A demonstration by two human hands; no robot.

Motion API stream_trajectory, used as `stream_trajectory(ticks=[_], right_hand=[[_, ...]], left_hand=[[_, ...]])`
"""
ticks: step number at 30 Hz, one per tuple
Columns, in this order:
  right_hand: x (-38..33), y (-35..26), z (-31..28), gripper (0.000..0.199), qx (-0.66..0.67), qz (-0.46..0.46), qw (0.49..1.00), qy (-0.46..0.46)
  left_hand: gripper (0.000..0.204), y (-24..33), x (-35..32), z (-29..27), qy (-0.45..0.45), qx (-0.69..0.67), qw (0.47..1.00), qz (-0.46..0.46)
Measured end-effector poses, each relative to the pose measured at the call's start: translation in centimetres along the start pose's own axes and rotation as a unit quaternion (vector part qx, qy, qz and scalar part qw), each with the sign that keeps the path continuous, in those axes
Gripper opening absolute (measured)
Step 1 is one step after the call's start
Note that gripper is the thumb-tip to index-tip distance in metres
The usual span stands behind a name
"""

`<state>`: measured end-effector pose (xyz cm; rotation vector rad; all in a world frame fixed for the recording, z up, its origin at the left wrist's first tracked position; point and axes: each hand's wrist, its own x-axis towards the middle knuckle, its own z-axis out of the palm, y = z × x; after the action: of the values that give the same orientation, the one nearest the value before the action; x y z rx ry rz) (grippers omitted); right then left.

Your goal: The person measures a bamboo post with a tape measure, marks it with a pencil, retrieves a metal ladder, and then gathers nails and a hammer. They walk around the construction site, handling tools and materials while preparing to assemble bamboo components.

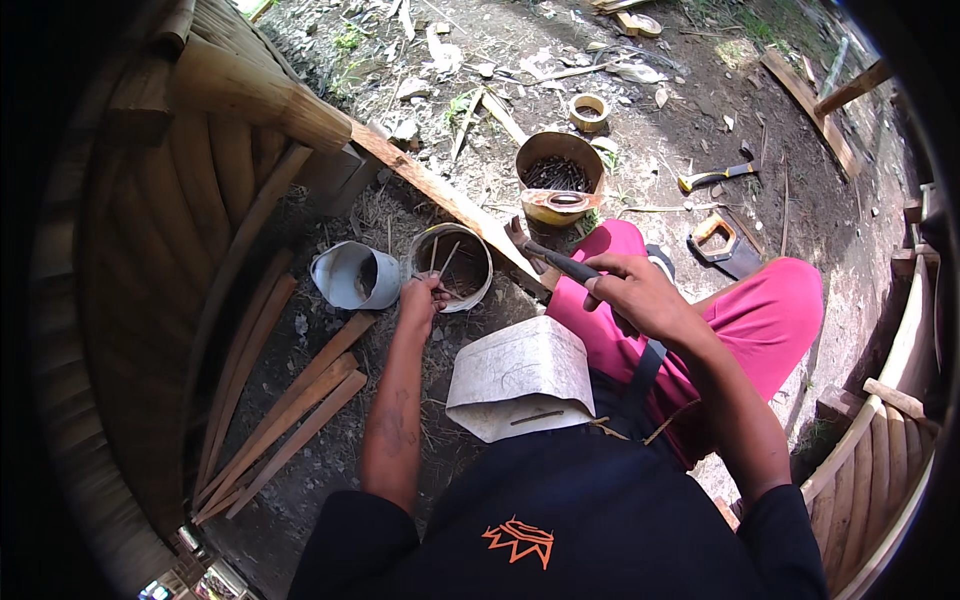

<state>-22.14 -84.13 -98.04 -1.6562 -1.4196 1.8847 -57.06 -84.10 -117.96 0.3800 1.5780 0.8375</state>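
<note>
My right hand (pixel 640 296) is closed around the handle of a hammer (pixel 565 262), whose head points forward beside a long wooden board (pixel 430 185). At the rim of a round white bucket (pixel 484 290), my left hand (pixel 422 298) is closed, fingertips pinched together. What it pinches is too small to make out; thin sticks (pixel 447 258) show in the bucket just beyond the fingers. A cut white plastic container (pixel 345 280) lies to the left of the bucket. At my waist hangs a white pouch (pixel 520 370) with a thin rusty rod (pixel 537 417) at its opening.
Ahead stand a tin of nails (pixel 555 210) and a roll of tape (pixel 589 112). A second hammer (pixel 715 178) and a handsaw (pixel 730 250) lie on the right. Wooden strips (pixel 300 415) lie at left, beside a curved wooden structure (pixel 150 230); another slatted piece (pixel 860 480) is at right.
</note>
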Motion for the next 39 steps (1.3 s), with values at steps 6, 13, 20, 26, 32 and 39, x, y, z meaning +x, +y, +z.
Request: stream_trajectory(ticks=[6,13,20,26,32,39], right_hand=[[-4.9,-0.1,-0.5,0.038,0.153,-0.042,0.987,0.005],[-7.4,0.0,0.0,0.042,0.145,-0.048,0.988,0.001],[-7.7,0.0,0.9,0.041,0.132,-0.052,0.99,-0.008],[-7.4,-0.2,1.2,0.033,0.128,-0.053,0.99,-0.01],[-5.7,0.0,1.7,0.038,0.126,-0.039,0.991,-0.01],[-3.7,1.6,2.5,0.036,0.111,-0.034,0.993,0.001]], left_hand=[[0.014,5.1,-14.4,-0.5,-0.118,0.016,0.986,0.116],[0.017,3.5,-24.8,1.4,-0.206,0.417,0.865,0.186],[0.018,-2.6,-24.2,2.0,-0.118,0.515,0.726,0.44],[0.027,-5.2,-23.2,2.7,-0.077,0.496,0.739,0.448],[0.021,-0.6,-26.9,3.7,-0.086,0.553,0.743,0.366],[0.02,2.1,-10.3,2.9,0.013,0.304,0.911,0.279]])
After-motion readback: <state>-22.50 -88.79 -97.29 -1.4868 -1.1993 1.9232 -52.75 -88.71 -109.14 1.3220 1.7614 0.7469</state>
